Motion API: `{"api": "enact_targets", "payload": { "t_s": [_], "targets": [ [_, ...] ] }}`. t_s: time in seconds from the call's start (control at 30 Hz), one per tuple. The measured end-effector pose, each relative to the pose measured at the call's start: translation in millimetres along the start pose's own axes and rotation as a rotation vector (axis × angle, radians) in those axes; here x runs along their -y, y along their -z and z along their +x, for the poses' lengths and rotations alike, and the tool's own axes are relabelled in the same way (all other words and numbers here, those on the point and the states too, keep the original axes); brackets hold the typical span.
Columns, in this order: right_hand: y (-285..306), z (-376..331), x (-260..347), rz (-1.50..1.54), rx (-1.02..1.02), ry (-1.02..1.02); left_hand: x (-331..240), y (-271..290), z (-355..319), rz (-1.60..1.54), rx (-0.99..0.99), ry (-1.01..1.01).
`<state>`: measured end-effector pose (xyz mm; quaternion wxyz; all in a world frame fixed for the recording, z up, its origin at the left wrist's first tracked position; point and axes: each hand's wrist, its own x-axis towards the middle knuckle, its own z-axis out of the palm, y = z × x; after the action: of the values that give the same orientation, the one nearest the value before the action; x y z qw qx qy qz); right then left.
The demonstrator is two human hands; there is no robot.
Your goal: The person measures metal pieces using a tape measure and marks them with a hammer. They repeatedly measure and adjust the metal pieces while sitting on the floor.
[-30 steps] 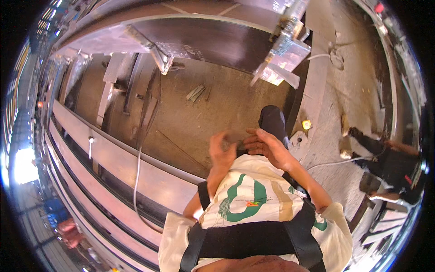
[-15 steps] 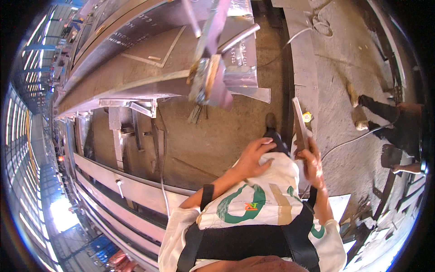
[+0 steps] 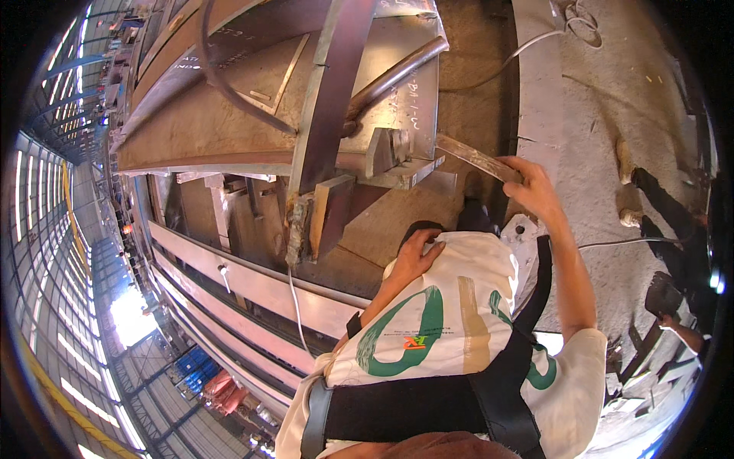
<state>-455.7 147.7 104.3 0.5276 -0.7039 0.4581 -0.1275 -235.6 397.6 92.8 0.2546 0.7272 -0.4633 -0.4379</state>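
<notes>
The right hand [image 3: 535, 187], closed around 1 flat metal strip [image 3: 475, 158], is now swinging it out toward the steel bracket [image 3: 401, 157]; the left hand [image 3: 417, 252] is resting open against the shirt [image 3: 459, 306].

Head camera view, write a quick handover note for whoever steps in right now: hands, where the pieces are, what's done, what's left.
Right hand: raised, fingers closed on the end of a flat metal strip, whose far end points at the steel bracket.
Left hand: empty, resting against the white shirt at the waist.
Steel beam: lies ahead with a pipe across it.
Done: strip is in hand.
Left: strip is not set down anywhere yet; whether it touches the bracket cannot be told.
</notes>
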Motion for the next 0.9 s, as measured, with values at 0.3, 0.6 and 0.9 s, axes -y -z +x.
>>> {"api": "enact_targets", "payload": {
  "t_s": [0.3,0.6,0.9],
  "targets": [
    [-5.3,63.7,36.3,-0.136,0.256,0.058,-4.4,12.8,9.4,-0.032,0.021,0.197],
    [-53.0,101.3,23.0,-0.088,0.232,0.252,-22.5,23.7,15.7,-0.05,0.017,0.275],
    [-94.1,100.9,34.2,-0.001,0.114,0.277,-6.4,17.6,12.6,-0.074,-0.018,0.296]
  ]
}}
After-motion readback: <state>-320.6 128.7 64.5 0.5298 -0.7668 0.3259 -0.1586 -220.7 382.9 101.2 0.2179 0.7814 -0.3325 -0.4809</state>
